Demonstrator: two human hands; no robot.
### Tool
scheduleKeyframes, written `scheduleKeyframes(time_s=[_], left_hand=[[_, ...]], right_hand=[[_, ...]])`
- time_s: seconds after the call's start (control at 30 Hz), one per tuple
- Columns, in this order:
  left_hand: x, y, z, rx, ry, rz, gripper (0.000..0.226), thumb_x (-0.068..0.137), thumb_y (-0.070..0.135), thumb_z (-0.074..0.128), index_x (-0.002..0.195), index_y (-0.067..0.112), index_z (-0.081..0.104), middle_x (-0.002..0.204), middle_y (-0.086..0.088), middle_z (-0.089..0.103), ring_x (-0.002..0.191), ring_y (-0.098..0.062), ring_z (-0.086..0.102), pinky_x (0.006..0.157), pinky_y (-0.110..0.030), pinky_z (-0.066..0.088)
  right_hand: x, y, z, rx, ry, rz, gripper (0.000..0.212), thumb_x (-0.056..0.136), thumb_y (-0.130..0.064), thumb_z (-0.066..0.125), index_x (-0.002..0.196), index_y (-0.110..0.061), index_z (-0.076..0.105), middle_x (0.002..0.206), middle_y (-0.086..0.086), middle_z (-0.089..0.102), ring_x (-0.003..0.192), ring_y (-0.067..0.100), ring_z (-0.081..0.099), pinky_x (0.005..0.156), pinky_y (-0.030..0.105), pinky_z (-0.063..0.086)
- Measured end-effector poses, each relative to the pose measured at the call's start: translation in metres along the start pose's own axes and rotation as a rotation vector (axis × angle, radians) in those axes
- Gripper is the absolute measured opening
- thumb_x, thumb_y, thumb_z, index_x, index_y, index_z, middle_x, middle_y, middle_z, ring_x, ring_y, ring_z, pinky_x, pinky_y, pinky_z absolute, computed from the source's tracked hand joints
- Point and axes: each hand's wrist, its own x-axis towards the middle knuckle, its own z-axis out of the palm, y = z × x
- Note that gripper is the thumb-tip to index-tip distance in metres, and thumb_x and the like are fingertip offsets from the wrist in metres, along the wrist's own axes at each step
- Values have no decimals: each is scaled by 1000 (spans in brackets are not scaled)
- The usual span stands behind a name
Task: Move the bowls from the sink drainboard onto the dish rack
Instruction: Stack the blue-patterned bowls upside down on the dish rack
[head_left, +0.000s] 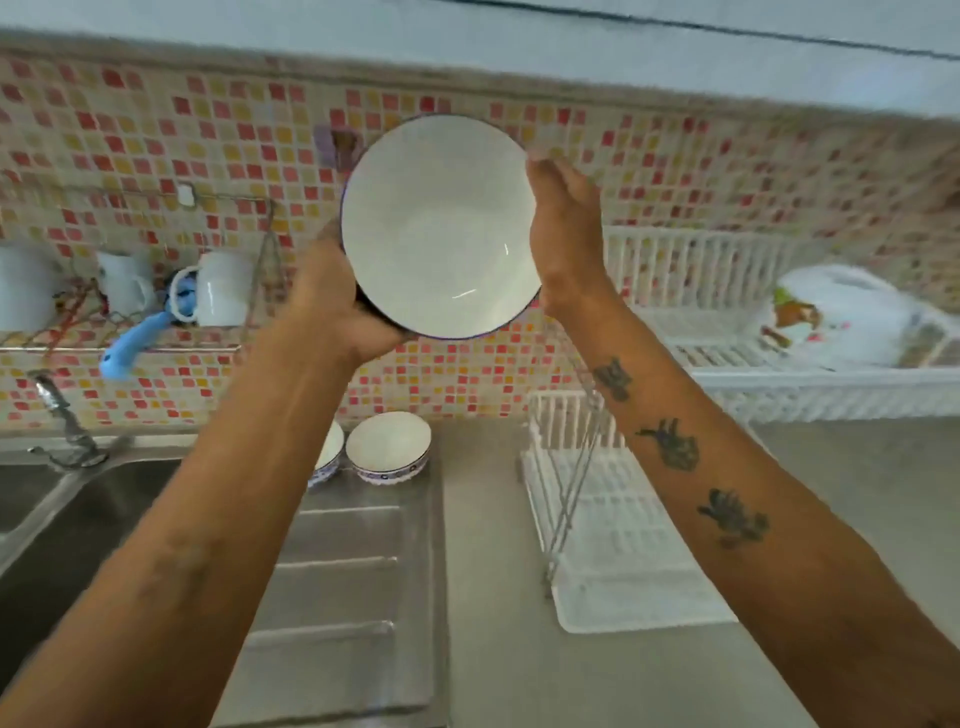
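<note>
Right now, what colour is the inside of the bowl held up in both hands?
White, seen in the head view: held bowl.

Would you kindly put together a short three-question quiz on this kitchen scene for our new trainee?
1. True or false: both hands hold the raised bowl.
2. How many bowls stand on the drainboard?
3. On which side of the drainboard is the dish rack: A left, B right?

Key: 1. True: the left hand is under its base, the right hand at its rim. 2. Two: one bowl in full view, another bowl partly hidden. 3. B.
</note>
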Motion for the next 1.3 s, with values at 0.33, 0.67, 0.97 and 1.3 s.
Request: scheduleKeyframes(time_s=[0.33,0.67,0.97,1.3], left_hand=[[52,-45,126,248,-223,-343,61,82,70,45,114,24,67,115,-16,71,101,-44,67,85,-64,50],[99,-92,174,560,-52,-110,54,85,68,47,107,22,66,110,-10,68,98,-34,66,85,-57,54],[117,-141,171,1319,-56,281,66,72,53,76,115,10,50,102,-5,64,80,-17,67,57,-27,54],[119,-153,165,1511,-33,273,72,63,51,83,112,12,48,112,-3,56,88,-16,59,64,-32,55]], right_hand=[[21,-22,-155,90,242,-35,26,95,-16,45,77,-23,63,74,-8,65,71,10,61,75,28,49],[51,8,-242,-20,-37,279,51,99,-54,15,117,-27,55,110,3,65,102,23,63,87,42,52],[64,42,-276,-297,-403,618,41,92,-58,41,113,-27,59,107,6,68,94,24,65,81,38,55],[65,61,-279,-313,-490,608,22,95,-42,45,98,-27,61,103,8,68,92,29,63,85,44,51]])
